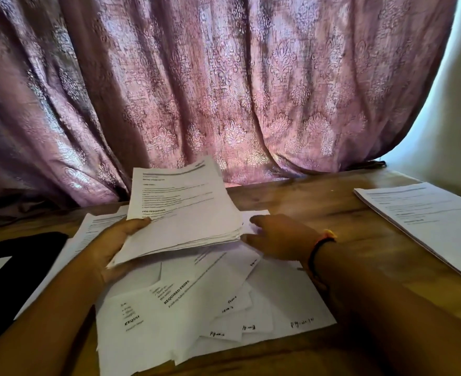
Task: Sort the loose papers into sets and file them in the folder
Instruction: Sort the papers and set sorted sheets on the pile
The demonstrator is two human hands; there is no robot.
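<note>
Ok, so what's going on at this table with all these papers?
A person is sorting paperwork at a brown wooden table. Their left hand grips a thick stack of printed white sheets, raised off the table. The right hand reaches with straight fingers toward the scattered loose white pages lying beneath. A neater set of printed papers lies apart at the right, and a flat black folder lies at the left.

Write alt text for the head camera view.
A left hand holds a thick stack of printed pages above loose papers scattered on a wooden table; the right hand reaches beside it. A neater pile lies at right.
</note>
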